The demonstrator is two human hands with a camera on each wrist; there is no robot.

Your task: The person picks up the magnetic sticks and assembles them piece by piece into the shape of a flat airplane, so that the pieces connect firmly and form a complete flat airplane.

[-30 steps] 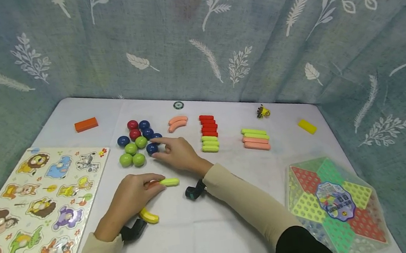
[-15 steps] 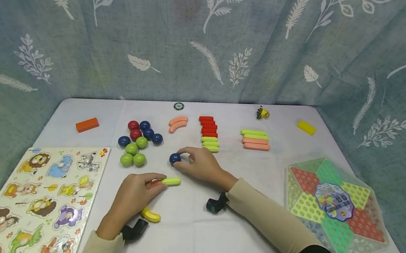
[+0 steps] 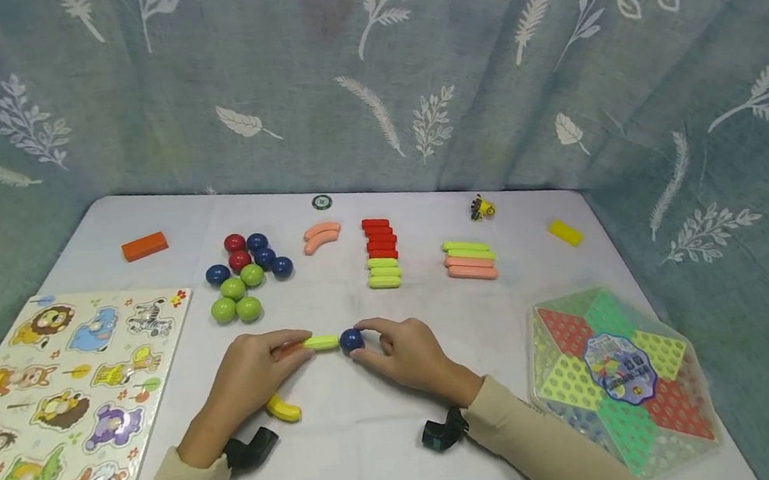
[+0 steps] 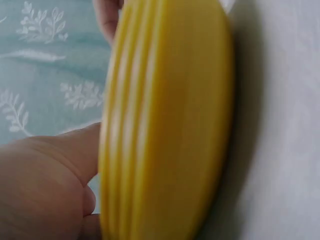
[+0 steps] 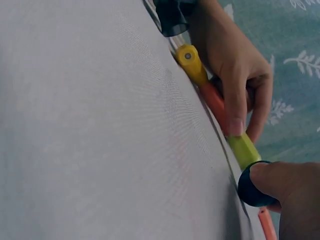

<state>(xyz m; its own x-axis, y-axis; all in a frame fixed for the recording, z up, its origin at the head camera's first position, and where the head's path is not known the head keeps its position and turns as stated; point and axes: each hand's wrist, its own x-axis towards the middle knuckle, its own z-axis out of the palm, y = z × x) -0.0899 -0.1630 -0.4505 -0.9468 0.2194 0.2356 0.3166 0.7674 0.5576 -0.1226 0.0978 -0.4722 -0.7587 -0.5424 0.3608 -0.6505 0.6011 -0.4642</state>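
Note:
My left hand point(image 3: 247, 372) pinches a row of joined toy rods near the point where an orange rod point(image 5: 215, 102) meets a ribbed yellow-green rod point(image 3: 322, 342). A curved yellow piece point(image 3: 283, 408), shaped like a banana, lies under that hand and fills much of the left wrist view. Between thumb and fingers my right hand point(image 3: 414, 354) grips a dark blue ball point(image 3: 350, 340). The ball sits at the free end of the yellow-green rod; whether it is joined to it I cannot tell.
Red, blue and green balls point(image 3: 249, 309) cluster beyond my left hand. Short red and yellow-green rods point(image 3: 381, 245), longer rods point(image 3: 469, 261) and curved pink pieces point(image 3: 322, 236) lie farther back. An animal puzzle board point(image 3: 86, 412) is at left, a hexagonal box point(image 3: 620, 379) at right.
My right hand has taken a blue ball from the cluster and brought it right and nearer, to the end of the yellow-green rod. My left hand has kept its hold.

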